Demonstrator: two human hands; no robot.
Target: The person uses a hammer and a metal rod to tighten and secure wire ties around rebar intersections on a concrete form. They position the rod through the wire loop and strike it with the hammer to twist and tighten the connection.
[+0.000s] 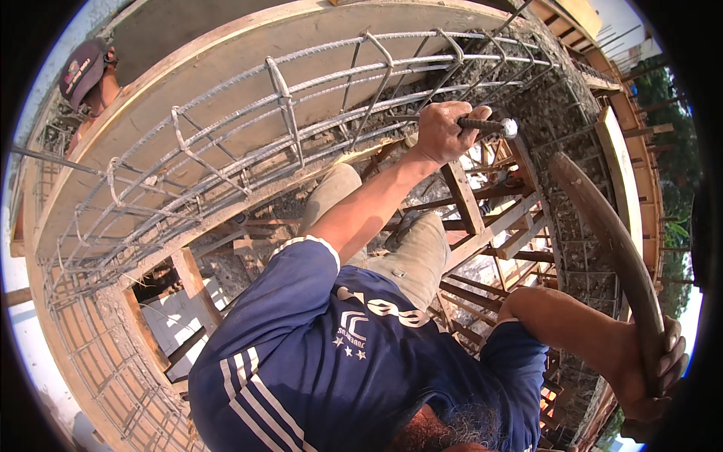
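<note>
My left hand (446, 133) is closed around a ribbed steel chisel (489, 124). The chisel lies nearly level, its bright battered end to the right and its thin end to the left. Beneath that hand is the rough concrete at the end of a rebar cage (285, 94). Far out at the lower right, my right hand (659, 369) grips a long wooden tool handle (614, 226). The handle slants up and left, its free end apart from the chisel. No tool head can be made out on it.
A curved formwork panel (203, 71) runs behind the rebar. Timber props and braces (493, 233) cross the gap below my legs. Rough concrete with protruding bars (576, 203) lies at the right. Behind the panel at the upper left is another person in a dark cap (81, 71).
</note>
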